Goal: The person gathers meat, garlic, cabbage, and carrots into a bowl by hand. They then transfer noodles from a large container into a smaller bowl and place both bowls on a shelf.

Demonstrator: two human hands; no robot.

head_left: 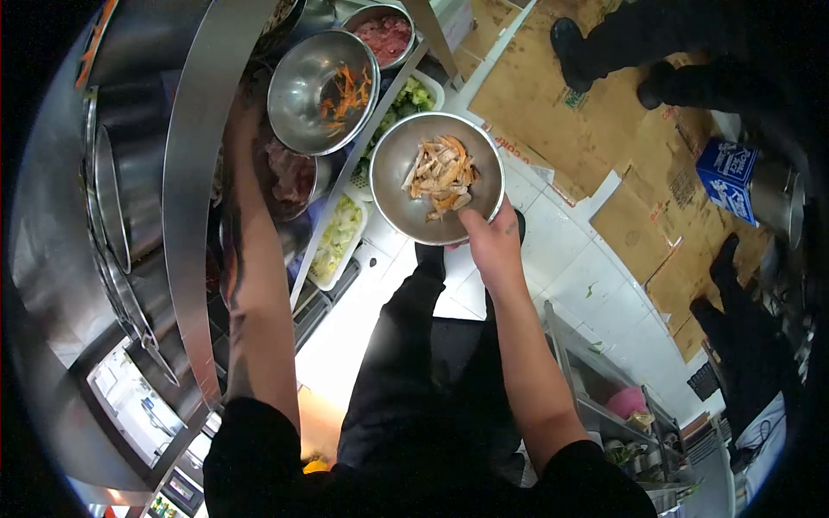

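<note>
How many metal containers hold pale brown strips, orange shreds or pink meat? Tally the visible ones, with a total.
Pale brown strips: 1, in the right hand
Orange shreds: 1
Pink meat: 2
Total: 4

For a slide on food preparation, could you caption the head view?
The right hand grips a metal bowl of browned food strips, near another bowl holding orange shreds.

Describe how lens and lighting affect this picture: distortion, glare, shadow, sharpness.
Head view: fisheye distortion bows the metal strip, with black corners; glare washes out the floor beside the dark trousers; the left forearm darkens toward its far end; the bowl in the right hand looks fairly sharp.
</note>
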